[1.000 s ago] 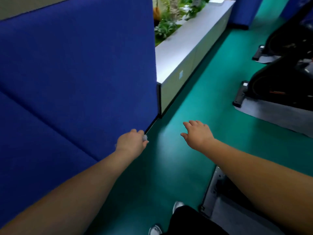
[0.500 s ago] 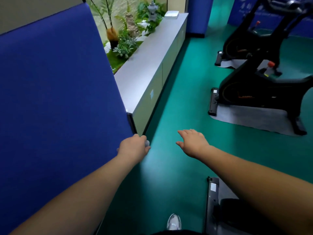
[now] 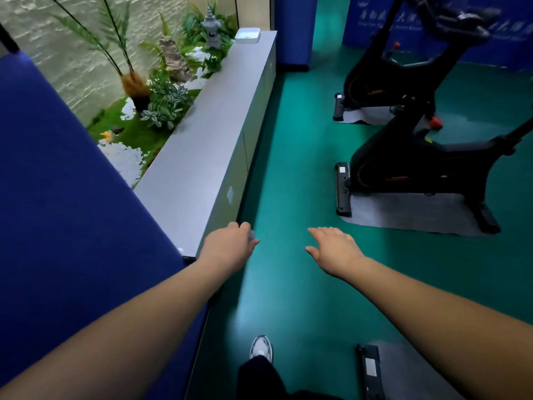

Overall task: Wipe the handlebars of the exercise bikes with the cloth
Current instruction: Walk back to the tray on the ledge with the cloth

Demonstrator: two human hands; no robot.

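My left hand [image 3: 229, 244] is curled round a small grey cloth [image 3: 251, 235], of which only a bit shows past the fingers. My right hand [image 3: 334, 249] is held out flat over the green floor, fingers straight, holding nothing. Two black exercise bikes stand ahead on the right: the nearer bike [image 3: 418, 166] on a grey mat and the farther bike [image 3: 383, 73] behind it. The farther bike's handlebars [image 3: 464, 17] show at the top right. The nearer bike's handlebars are out of view.
A blue padded partition [image 3: 63, 197] runs along my left. Beyond it stands a long grey cabinet [image 3: 202, 157] with a plant bed [image 3: 153, 108] behind. The base of another bike [image 3: 370, 368] lies at the bottom right. My shoe [image 3: 261, 347] is on the green floor [image 3: 288, 183].
The view has moved forward along the aisle past the blue partition. The cabinet, plants and both bikes have come into fuller view. Both hands keep the same pose.
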